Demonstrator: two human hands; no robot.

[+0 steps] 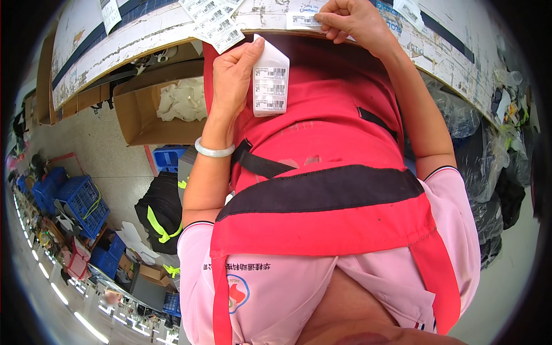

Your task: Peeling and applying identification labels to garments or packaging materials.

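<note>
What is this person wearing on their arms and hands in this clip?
Both forearms are bare. Short pink sleeves with a thin dark-and-white edge end above the elbows. The left hand has a pale, smooth bangle at the wrist. The right hand wears no glove, ring or band that shows.

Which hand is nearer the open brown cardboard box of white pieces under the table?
Left. The left hand, holding a white barcode label strip, sits just right of the open brown cardboard box. The right hand is farther right, pressing a label on the table edge.
</note>
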